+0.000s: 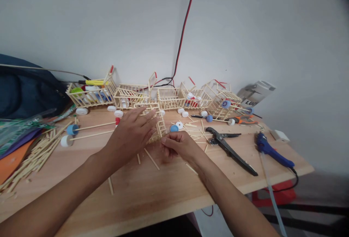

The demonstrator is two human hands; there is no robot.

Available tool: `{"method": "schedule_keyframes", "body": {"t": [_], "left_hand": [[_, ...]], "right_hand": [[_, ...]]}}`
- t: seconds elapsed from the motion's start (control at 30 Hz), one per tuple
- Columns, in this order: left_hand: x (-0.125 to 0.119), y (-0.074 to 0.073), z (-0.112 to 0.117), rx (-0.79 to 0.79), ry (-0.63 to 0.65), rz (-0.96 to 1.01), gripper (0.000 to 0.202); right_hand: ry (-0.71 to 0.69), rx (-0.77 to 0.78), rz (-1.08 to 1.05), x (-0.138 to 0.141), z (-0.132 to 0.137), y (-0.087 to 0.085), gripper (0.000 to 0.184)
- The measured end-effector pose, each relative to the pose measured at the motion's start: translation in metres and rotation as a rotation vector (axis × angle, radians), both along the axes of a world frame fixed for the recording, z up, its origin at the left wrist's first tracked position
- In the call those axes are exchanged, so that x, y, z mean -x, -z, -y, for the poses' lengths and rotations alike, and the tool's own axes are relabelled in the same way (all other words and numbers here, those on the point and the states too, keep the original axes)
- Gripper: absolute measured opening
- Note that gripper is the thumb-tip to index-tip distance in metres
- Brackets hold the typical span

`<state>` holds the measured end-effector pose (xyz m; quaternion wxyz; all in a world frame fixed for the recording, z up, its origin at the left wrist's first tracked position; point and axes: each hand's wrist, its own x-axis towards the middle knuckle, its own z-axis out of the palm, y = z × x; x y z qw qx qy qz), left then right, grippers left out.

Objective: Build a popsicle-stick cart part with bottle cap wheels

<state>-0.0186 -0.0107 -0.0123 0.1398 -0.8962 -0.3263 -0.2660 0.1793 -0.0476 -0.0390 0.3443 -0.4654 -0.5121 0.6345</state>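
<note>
A small basket frame (161, 123) of thin wooden sticks is at the middle of the table. My left hand (133, 131) lies over it from the left, fingers stretched across its bars and holding it; the thumb is hidden. At the frame's near right corner is my right hand (180, 144), its thumb and forefinger pinched together and the other fingers curled. Whatever is in that pinch is too small to make out. A blue bottle cap (173, 128) and a white cap (179, 124) lie just beyond my right hand.
Several stick carts with cap wheels, one a cart (91, 95), line the wall. Pliers-like cutters (231, 149) and a blue glue gun (274, 151) lie right. Loose sticks (45, 153) pile left, near two capped axles (94, 126). The table's front edge (174, 213) is close.
</note>
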Motion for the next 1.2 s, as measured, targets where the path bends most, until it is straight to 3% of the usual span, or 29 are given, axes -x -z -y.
{"method": "schedule_keyframes", "body": {"t": [0.9, 1.2], "left_hand": [[-0.0003, -0.0015, 0.0008, 0.039, -0.009, -0.001, 0.033], [-0.0008, 0.0011, -0.001, 0.071, 0.019, 0.098, 0.033]], "right_hand": [[0.01, 0.009, -0.062, 0.0018, 0.0001, 0.0003, 0.036], [0.024, 0.012, -0.037, 0.0041, 0.0006, -0.0019, 0.038]]}}
